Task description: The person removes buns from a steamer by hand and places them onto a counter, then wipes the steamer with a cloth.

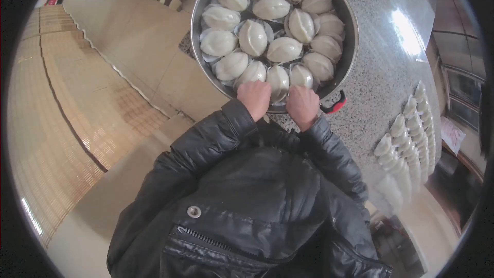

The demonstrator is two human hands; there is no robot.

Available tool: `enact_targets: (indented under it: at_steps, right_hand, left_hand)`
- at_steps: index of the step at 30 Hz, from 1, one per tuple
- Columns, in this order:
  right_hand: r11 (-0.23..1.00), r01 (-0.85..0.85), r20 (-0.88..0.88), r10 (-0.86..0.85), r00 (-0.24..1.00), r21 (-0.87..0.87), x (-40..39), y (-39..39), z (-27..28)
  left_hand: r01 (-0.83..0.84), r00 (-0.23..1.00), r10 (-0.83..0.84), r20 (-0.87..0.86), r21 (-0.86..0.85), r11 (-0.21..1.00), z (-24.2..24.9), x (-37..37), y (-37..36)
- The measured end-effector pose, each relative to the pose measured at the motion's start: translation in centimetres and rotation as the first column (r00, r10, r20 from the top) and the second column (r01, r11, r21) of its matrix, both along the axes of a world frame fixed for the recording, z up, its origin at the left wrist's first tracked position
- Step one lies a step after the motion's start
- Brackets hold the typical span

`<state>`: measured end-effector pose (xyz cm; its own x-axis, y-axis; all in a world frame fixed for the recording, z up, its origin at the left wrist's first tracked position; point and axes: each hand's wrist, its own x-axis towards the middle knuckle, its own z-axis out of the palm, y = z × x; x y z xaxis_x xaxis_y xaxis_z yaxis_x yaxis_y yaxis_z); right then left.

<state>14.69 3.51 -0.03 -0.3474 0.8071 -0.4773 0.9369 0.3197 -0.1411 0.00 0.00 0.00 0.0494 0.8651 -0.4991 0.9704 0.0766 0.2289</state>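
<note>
A large round metal steamer pan [353,46] holds many white, pleated dumplings [253,37], set in rings on thin, clear-looking liners. Both of my hands reach over its near rim. My left hand [254,100] is closed, knuckles up, right by a dumpling [252,73] at the near edge. Also closed, my right hand [302,105] sits just below another dumpling [301,76]. Between the two hands lies one more dumpling [278,82]. My fingertips are hidden beneath the hands, so whatever they grip does not show.
A red and black handle [334,104] sticks out at the pan's near right. The pan stands on a speckled stone counter [383,72]. Rows of more white dumplings [409,141] lie on the right. At left hangs or lies a slatted bamboo-like mat [67,98].
</note>
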Motion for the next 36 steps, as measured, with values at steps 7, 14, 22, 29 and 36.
enact_targets:
  at_steps: [7,14,22,29,36]
  right_hand:
    - [0.997,0.041,0.075,-0.036,0.997,-0.068,-2.2,0.6,-1.4]
    - [0.996,0.017,0.081,-0.009,0.997,-0.091,-2.5,0.7,-1.6]
    - [0.993,0.038,0.038,-0.034,0.999,-0.115,-2.9,1.0,-1.3]
    - [0.984,0.092,0.026,-0.089,0.996,-0.155,-2.8,1.1,-1.3]
    - [0.989,0.120,-0.101,-0.129,0.987,-0.084,-2.1,1.1,-1.3]
  left_hand:
    - [0.001,1.000,0.000,-0.013,0.032,0.999,-0.5,-0.8,0.3]
    - [-0.023,0.999,0.022,-0.027,-0.029,0.999,-0.2,-0.3,0.5]
    - [-0.062,0.998,0.062,-0.025,-0.022,0.998,-0.8,-0.1,0.7]
    - [-0.107,0.994,0.107,0.008,0.004,0.994,-1.2,-0.4,0.3]
    - [-0.200,0.978,0.203,-0.055,0.047,0.979,-0.1,-0.6,-0.3]
